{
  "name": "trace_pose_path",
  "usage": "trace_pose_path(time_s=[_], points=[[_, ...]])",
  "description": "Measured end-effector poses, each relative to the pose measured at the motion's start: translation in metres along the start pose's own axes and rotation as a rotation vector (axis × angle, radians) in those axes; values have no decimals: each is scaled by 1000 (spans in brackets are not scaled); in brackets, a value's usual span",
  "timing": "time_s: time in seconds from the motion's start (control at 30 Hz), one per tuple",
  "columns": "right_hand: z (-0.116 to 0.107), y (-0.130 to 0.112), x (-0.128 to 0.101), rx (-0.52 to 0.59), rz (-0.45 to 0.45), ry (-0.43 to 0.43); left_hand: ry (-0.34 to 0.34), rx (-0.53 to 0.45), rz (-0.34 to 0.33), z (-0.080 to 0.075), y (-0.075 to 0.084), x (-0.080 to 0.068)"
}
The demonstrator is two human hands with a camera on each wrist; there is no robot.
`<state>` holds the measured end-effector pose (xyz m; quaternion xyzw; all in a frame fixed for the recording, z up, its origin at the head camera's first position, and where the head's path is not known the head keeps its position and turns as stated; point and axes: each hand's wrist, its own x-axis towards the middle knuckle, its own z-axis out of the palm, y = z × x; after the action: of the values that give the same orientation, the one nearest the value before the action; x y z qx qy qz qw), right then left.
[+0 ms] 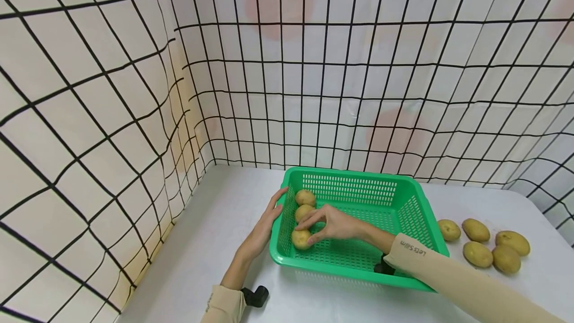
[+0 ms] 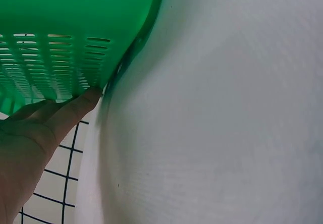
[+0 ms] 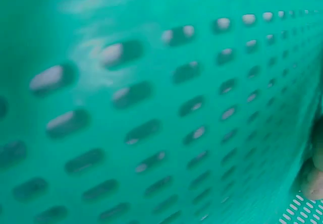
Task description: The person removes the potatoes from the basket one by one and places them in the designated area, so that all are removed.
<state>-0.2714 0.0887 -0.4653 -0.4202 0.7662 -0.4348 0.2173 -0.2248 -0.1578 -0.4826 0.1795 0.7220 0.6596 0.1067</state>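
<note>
A green plastic basket with slotted walls stands on the white table. Inside it, along the left wall, lie three potatoes in a row: a back potato, a middle potato and a front potato. My right hand reaches in over the front rim and pinches the front potato between thumb and fingers. Straight fingers of my left hand rest against the basket's left side; the left wrist view shows this hand at the outer wall. The right wrist view is mostly slotted basket wall.
Several loose potatoes lie on the table to the right of the basket. A black wire grid stands behind the table and along its left side, with white sheeting behind it. Black wrist devices sit on both arms.
</note>
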Motion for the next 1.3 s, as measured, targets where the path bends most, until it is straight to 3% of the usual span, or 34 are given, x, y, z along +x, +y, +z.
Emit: trace_pose_path(time_s=[0.33, 0.6, 0.9, 1.13, 1.3], points=[[-13, -9, -1, 81, 7, 38, 6, 9, 3, 2, 2, 2], [-28, -18, -4, 74, 41, 74, 6, 17, 13, 4, 2, 6], [-55, -49, -6, 71, 50, 151, 37, 14, 7, 5, 1, 4], [-77, -71, -23, 90, 91, 235, 44, 12, -11, 5, 1, 1], [-87, -74, -38, 86, 73, 267, 40, 24, -9, 4, 1, 0]])
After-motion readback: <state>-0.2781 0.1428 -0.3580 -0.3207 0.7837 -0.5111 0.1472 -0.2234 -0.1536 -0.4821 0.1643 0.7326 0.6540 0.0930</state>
